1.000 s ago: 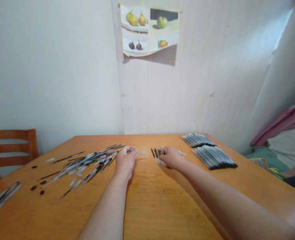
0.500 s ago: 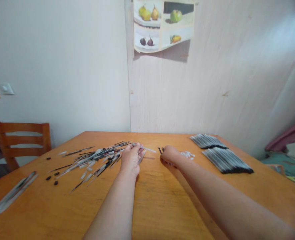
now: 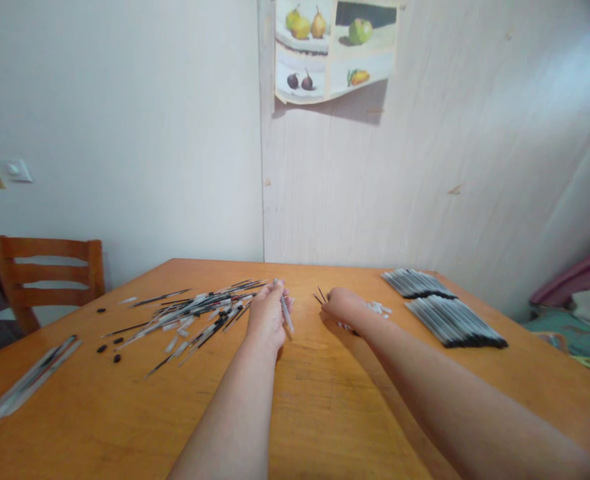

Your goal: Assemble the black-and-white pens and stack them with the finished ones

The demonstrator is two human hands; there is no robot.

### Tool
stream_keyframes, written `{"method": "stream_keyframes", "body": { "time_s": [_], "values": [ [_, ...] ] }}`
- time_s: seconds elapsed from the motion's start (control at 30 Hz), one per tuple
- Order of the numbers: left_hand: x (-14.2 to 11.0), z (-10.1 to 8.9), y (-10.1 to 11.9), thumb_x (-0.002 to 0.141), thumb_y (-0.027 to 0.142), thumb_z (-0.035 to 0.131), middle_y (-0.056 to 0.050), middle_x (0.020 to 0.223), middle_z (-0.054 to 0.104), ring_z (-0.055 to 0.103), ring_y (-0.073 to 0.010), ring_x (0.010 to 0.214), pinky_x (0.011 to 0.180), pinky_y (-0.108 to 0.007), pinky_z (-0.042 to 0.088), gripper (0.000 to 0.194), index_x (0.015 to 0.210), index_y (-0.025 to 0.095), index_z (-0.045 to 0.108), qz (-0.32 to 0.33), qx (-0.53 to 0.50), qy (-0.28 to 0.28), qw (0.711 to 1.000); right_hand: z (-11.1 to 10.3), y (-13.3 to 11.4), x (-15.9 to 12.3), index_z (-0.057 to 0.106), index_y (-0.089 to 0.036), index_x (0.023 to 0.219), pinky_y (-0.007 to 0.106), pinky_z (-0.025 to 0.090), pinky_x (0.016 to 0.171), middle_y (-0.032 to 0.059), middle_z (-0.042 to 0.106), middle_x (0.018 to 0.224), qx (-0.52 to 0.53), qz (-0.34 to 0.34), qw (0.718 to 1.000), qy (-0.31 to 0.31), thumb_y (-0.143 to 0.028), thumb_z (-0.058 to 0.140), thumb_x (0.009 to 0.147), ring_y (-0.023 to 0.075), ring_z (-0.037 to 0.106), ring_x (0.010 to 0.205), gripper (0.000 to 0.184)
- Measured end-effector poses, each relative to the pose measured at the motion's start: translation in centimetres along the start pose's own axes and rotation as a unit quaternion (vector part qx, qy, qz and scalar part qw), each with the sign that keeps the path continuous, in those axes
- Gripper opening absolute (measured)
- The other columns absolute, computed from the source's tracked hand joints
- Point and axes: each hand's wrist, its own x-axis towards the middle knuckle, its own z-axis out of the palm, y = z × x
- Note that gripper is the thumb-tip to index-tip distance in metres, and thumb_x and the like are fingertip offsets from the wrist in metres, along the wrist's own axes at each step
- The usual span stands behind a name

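Observation:
My left hand [image 3: 266,313] is closed around a clear pen barrel [image 3: 285,311] that points down toward me, just right of a loose heap of pen parts [image 3: 195,315]. My right hand [image 3: 343,308] is curled over a few thin dark refills [image 3: 320,295] and a small cluster of white caps [image 3: 377,308] on the wooden table [image 3: 319,393]; what its fingers hold is hidden.
Two neat stacks of assembled pens [image 3: 445,312] lie at the far right of the table. A flat row of pens [image 3: 27,381] lies near the left edge, with small black caps [image 3: 109,347] beside it. A wooden chair [image 3: 45,270] stands at left. A wall rises behind.
The pen barrel in my left hand has swung from pointing right to pointing down toward me. The view has shifted slightly right. My right hand has stayed put.

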Motion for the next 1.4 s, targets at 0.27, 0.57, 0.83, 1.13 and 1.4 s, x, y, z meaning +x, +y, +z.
{"method": "stream_keyframes", "body": {
  "time_s": [0.27,0.57,0.83,1.13,1.4],
  "values": [
    [-1.2,0.8,-0.5,0.075,0.034,0.065,-0.004,0.083,0.065,0.051,-0.0076,0.06,0.051,-0.018,0.033,0.031,0.101,0.018,0.07,0.049,0.176,-0.116,0.976,-3.9,1.8,-2.7,0.065,-0.013,0.072,0.019,0.041,0.053,0.007,0.068,0.067,0.165,-0.095,0.981,0.028,-0.018,0.044,0.079,0.0112,0.059,0.057,0.023],
    [-2.1,1.5,-1.0,0.077,0.02,0.06,-0.009,0.106,0.07,0.061,-0.0183,0.098,0.092,-0.03,0.04,0.027,0.101,0.014,0.069,0.11,0.253,-0.201,0.94,-8.1,4.9,-7.1,0.06,-0.015,0.073,0.021,0.02,0.042,-0.004,0.046,0.053,0.54,-0.096,0.836,0.022,-0.021,0.061,0.066,0.0054,0.033,0.043,0.009],
    [-1.9,1.3,-1.7,0.079,0.019,0.054,-0.007,0.105,0.072,0.062,-0.0195,0.098,0.091,-0.031,0.042,0.027,0.1,0.015,0.07,0.133,0.321,-0.257,0.902,-8.3,5.5,-7.8,0.06,-0.015,0.072,0.022,0.021,0.044,-0.0042,0.045,0.052,0.501,-0.08,0.862,-0.004,-0.023,0.062,0.065,0.0059,0.032,0.045,0.01],
    [-2.5,1.7,-1.7,0.076,0.014,0.053,-0.005,0.099,0.073,0.062,-0.019,0.092,0.087,-0.029,0.043,0.032,0.101,0.015,0.073,0.165,0.402,-0.318,0.842,-7.0,5.7,-7.1,0.059,-0.016,0.074,0.022,0.02,0.044,-0.0044,0.045,0.053,0.464,-0.099,0.88,-0.022,-0.029,0.06,0.067,0.0073,0.034,0.047,0.014],
    [-2.8,1.8,-2.0,0.078,0.018,0.055,-0.006,0.105,0.072,0.063,-0.0195,0.096,0.09,-0.03,0.043,0.034,0.108,0.015,0.071,0.12,0.36,-0.343,0.859,-6.6,6.1,-7.4,0.06,-0.018,0.087,0.023,0.029,0.047,0.0016,0.058,0.068,0.386,-0.095,0.918,0.009,-0.052,0.044,0.084,0.0106,0.046,0.053,0.038]
  ]
}}
